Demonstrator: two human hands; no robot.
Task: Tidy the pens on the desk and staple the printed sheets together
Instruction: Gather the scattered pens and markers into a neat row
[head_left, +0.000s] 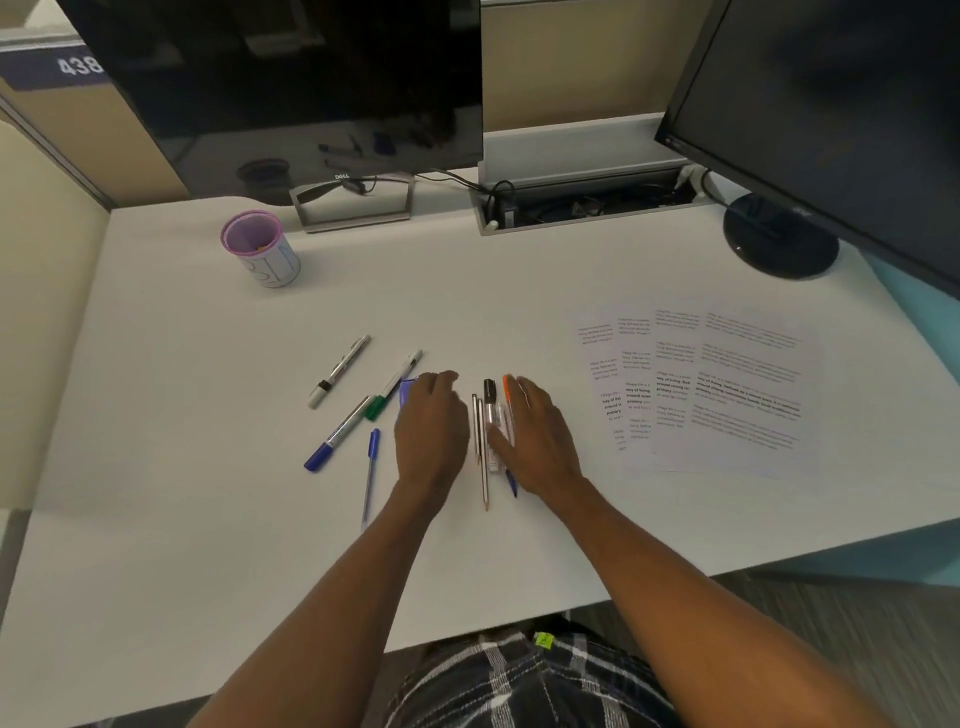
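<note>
I judge it barely begun: left hand (431, 421) and right hand (540, 436), both flat and open, bracket a few pens (491, 421); other pens (337, 434) lie scattered, printed sheets (727, 389) fanned, unstapled.

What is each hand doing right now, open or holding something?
Left hand: open, palm down, partly over a blue object.
Right hand: open, laid straight against the gathered pens.

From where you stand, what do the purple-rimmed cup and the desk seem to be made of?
The cup looks like matt white paper or card: pen lines drawn on its side, purple rim. The desk seems smooth white laminate: even, no grain.
</note>
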